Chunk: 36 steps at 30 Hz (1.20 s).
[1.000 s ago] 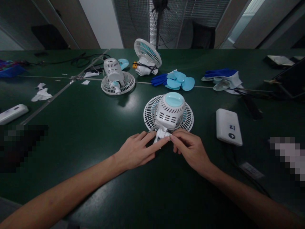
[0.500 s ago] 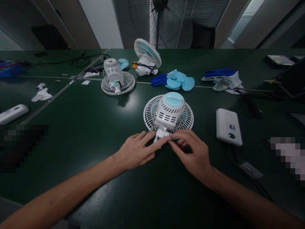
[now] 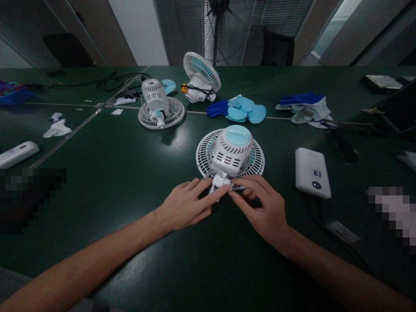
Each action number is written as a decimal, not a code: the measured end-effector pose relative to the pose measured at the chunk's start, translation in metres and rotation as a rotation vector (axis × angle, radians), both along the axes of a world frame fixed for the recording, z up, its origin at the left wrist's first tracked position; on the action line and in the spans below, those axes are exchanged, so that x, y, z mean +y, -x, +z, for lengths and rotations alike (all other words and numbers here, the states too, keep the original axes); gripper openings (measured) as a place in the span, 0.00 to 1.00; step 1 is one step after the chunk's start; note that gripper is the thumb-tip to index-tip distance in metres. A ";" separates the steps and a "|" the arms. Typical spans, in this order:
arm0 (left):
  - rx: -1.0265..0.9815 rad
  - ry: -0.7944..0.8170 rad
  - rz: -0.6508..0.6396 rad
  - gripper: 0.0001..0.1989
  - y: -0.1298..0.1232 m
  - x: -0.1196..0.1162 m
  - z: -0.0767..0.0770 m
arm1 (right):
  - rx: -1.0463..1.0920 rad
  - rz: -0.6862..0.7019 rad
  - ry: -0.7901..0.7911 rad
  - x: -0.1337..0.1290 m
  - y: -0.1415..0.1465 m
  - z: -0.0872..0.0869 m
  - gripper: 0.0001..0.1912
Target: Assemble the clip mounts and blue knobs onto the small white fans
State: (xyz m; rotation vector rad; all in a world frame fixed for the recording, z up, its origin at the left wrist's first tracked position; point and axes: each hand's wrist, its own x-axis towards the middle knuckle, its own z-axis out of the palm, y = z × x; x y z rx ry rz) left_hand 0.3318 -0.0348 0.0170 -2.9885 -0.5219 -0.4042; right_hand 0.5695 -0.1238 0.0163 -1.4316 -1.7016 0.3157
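A small white fan (image 3: 227, 154) lies grille-down on the green table, its motor housing with the pale blue cap facing up. Its white clip-like base (image 3: 221, 181) points toward me. My left hand (image 3: 190, 203) holds that base from the left, index finger pressing along its near edge and thumb partly hidden. From the right, my right hand (image 3: 261, 206) pinches a thin grey metal piece (image 3: 238, 188) against the same base. The exact kind of this piece is too small to tell.
Behind stand a second fan lying grille-down (image 3: 156, 104) and an upright fan (image 3: 199, 80). Pale blue fan blades (image 3: 246, 109) lie beside a blue glove (image 3: 217, 108). More gloves (image 3: 303, 108) sit further right. A white power bank (image 3: 312, 173) lies right of my hands.
Both hands keep almost the same place on the fan's base. The fingertips of my right hand shift very slightly around the metal piece.
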 end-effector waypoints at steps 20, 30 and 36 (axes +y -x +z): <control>0.031 -0.004 -0.015 0.39 0.001 0.001 0.002 | 0.305 0.094 0.273 0.009 -0.005 -0.003 0.10; 0.023 -0.010 -0.013 0.39 0.001 0.000 0.001 | 0.089 0.044 0.008 0.001 0.000 0.000 0.11; 0.012 0.000 -0.003 0.38 0.000 0.000 0.001 | 0.068 0.032 0.030 0.001 -0.002 -0.005 0.11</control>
